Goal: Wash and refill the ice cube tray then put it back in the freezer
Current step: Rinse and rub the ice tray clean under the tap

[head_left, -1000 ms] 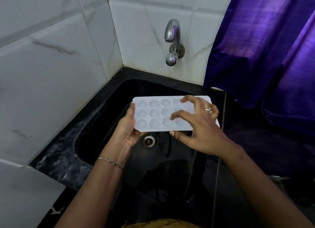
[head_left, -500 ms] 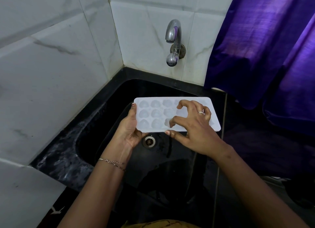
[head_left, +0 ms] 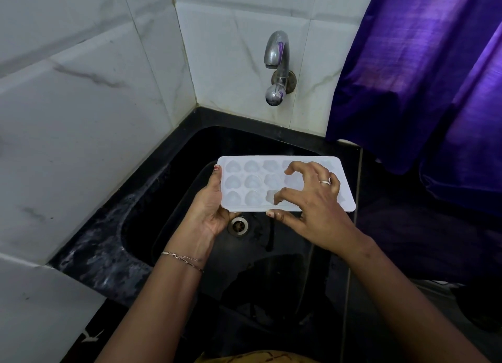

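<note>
Slightly leftward across the white plastic heart-cavity ice cube tray (head_left: 254, 183) the right hand (head_left: 312, 205) has been shifted, fingers curled, thumb under its near edge; the tray's left end is gripped by the left hand (head_left: 212, 207) above the black sink (head_left: 168, 199).

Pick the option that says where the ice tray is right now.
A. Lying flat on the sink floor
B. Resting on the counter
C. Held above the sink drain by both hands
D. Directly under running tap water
C: the left hand grips the ice tray by its end, the right hand curls over it, and the drain shows below; the tap is dry.
</note>
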A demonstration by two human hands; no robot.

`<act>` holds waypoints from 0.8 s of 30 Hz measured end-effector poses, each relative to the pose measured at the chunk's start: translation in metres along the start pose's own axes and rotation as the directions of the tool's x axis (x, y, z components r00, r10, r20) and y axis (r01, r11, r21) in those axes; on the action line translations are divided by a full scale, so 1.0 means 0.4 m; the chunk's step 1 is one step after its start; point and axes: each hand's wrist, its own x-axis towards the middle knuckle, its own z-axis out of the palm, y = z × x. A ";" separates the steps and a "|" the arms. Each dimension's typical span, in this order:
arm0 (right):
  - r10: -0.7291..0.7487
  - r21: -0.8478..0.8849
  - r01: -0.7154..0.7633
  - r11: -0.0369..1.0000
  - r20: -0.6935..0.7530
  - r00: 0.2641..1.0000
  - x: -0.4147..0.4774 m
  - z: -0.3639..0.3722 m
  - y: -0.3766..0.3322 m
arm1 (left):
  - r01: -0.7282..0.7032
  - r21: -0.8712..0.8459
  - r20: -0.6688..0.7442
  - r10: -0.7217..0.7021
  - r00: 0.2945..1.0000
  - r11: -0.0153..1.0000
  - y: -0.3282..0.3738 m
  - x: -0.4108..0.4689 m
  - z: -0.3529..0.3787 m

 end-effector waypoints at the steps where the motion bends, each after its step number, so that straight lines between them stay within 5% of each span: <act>1: 0.003 -0.007 -0.003 1.000 0.005 1.000 0.001 0.000 0.000 | 0.000 -0.009 0.001 0.000 1.000 1.000 0.002 0.000 0.001; 12: 0.052 0.132 -0.052 0.990 0.010 0.999 0.017 -0.013 -0.012 | 0.015 -0.032 0.002 -0.015 1.000 0.999 0.007 0.000 0.011; 18: -0.084 -0.030 0.086 0.996 0.056 0.995 0.053 0.007 -0.067 | -0.008 -0.004 0.023 0.008 1.000 1.000 0.001 0.001 0.018; 24: -0.109 0.022 0.109 0.994 0.037 0.993 0.056 0.018 -0.063 | 0.009 -0.025 0.021 -0.008 1.000 1.000 0.001 -0.001 0.013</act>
